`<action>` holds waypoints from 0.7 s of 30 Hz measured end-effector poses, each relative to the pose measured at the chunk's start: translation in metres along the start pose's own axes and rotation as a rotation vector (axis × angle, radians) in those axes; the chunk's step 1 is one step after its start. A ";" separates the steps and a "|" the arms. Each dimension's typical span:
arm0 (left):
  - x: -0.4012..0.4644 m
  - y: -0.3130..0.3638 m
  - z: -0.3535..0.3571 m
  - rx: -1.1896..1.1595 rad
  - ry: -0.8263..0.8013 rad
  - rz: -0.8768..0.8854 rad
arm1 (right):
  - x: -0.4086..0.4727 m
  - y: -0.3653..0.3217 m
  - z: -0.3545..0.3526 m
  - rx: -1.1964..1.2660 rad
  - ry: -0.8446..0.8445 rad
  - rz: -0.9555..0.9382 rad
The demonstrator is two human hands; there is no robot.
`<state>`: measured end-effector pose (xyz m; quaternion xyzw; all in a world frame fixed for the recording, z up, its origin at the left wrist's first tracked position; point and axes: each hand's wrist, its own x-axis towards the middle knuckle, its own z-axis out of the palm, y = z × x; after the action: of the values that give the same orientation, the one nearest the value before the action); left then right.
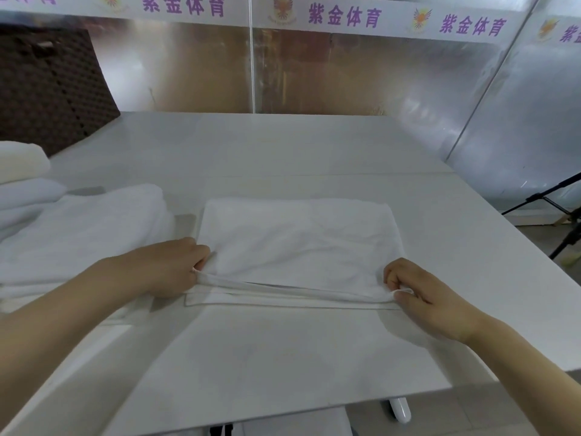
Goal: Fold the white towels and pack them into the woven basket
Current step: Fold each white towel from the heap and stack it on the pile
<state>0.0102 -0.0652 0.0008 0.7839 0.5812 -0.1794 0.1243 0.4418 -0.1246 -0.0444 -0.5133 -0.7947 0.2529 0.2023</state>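
Note:
A white towel (298, 243) lies folded flat in the middle of the white table (283, 350). My left hand (169, 269) pinches the towel's near left corner. My right hand (421, 294) pinches its near right corner. The upper layer's near edge is lifted slightly and stretched taut between both hands, above a lower layer that stays on the table. The dark brown woven basket (47, 86) stands at the far left corner of the table, apart from both hands.
More white towels (81, 228) lie loosely piled on the left of the table, with a folded stack (22, 180) at the left edge. Shiny partition walls close the back and right. A black tripod (562, 209) stands on the floor to the right.

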 end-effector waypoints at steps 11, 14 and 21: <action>-0.039 0.015 0.001 0.093 -0.073 0.094 | -0.001 0.001 -0.023 -0.162 -0.016 0.166; -0.026 0.023 -0.033 0.041 -0.016 0.089 | 0.036 -0.017 -0.039 -0.608 0.188 0.127; 0.089 0.091 0.003 -0.158 0.461 0.164 | 0.147 -0.067 0.057 -0.367 0.060 0.012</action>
<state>0.1197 -0.0159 -0.0413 0.8364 0.5410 0.0604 0.0635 0.3034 -0.0235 -0.0395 -0.5538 -0.8180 0.0894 0.1274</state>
